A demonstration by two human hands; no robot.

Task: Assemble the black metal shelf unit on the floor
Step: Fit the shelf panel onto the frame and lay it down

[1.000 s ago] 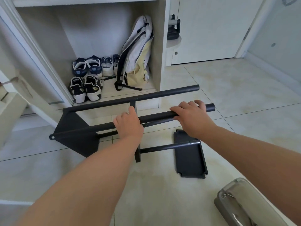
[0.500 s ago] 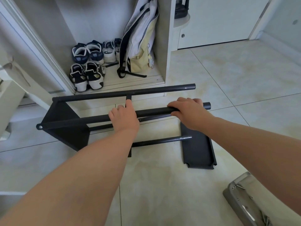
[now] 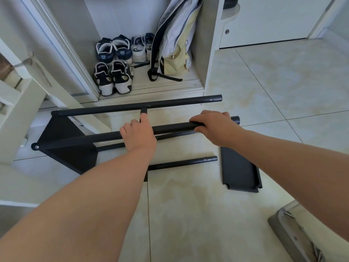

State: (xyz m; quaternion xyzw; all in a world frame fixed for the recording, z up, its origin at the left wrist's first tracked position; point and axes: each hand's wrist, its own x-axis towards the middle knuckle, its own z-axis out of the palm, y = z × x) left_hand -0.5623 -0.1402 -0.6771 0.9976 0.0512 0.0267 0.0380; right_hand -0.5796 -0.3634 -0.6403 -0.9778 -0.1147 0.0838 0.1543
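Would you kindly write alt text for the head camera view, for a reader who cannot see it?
Two hands grip one black tube of a half-built metal shelf frame lying on a tiled floor, left hand mid-tube, right hand near its open end. A loose black shelf panel lies beside it.

Six shoes [image 3: 120, 78], one backpack [image 3: 175, 35] — four black tubes [image 3: 136, 106], two black panels [image 3: 239, 171], two hands [image 3: 138, 136].
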